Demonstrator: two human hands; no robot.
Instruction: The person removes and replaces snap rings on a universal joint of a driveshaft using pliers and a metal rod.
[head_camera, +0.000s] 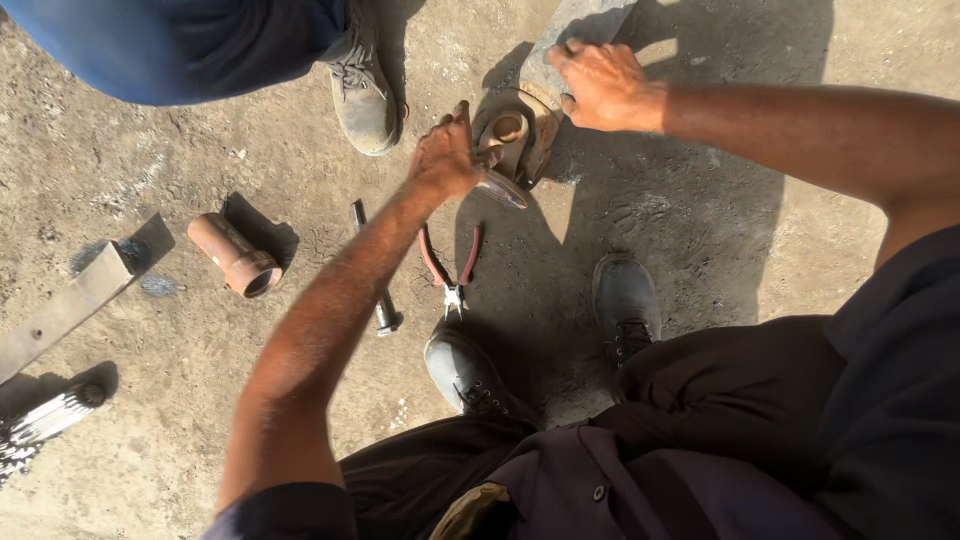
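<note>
Rusty metal part (515, 140) sits on the ground, steadied from above by the right hand (600, 85), its fingers curled over it. A tool (500, 185) is gripped tightly in the left hand (445, 160); slipping could strike the nearby right hand.

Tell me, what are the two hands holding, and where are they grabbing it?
The left hand grips a metal tool by its near end. The right hand presses on the top edge of the rusty metal part standing on the ground.

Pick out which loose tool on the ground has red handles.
The pliers, lying just below the left hand, have red handles; the bolt-like dark metal bar beside them has none.
</note>
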